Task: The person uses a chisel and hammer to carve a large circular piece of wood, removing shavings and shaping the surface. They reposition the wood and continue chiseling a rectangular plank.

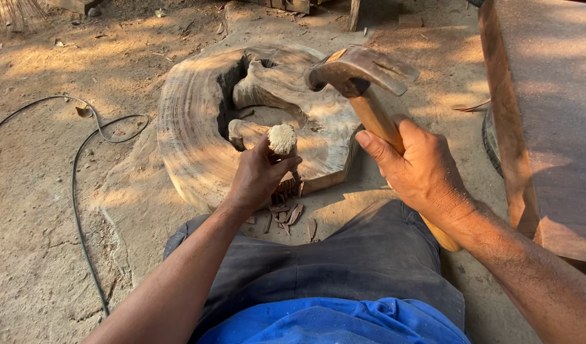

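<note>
My right hand grips the wooden handle of a claw hammer, its rusty metal head raised above and to the right of a chisel. My left hand is wrapped around that wooden-handled chisel, whose frayed, mushroomed top shows above my fingers. The chisel stands against the near edge of a thick round slab of carved wood lying on the sandy ground. The slab has a deep hollow cut in its middle. The chisel's blade is hidden behind my hand.
Wood chips lie on the ground before my knees. A black cable snakes over the sand at left. A reddish wooden plank runs along the right side. My dark trousers and blue shirt fill the bottom.
</note>
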